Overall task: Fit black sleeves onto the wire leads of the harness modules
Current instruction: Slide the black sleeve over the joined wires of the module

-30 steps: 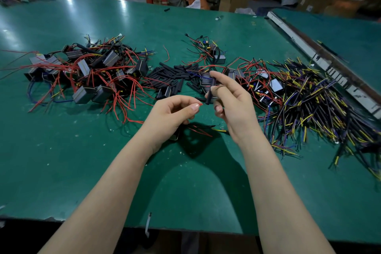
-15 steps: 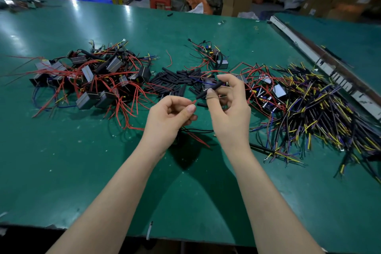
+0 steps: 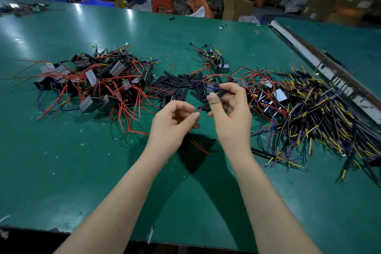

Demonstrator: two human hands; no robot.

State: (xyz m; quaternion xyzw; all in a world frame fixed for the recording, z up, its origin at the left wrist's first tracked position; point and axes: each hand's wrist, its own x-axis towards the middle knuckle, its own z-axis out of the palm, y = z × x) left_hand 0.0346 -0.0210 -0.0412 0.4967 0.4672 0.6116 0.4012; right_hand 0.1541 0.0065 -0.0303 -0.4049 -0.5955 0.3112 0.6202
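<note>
Right hand (image 3: 231,113) grip pinches a black sleeve (image 3: 214,98); left hand (image 3: 175,121) grip pinches the red lead (image 3: 198,111), its tip just at the sleeve's mouth

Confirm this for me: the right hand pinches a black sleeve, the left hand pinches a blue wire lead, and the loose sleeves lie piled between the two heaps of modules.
One detail is wrong: the wire lead pinched by the left hand is red, not blue, as the head view shows. The rest holds: the right hand pinches a black sleeve, and the loose sleeves lie piled between the two heaps of modules.
</note>
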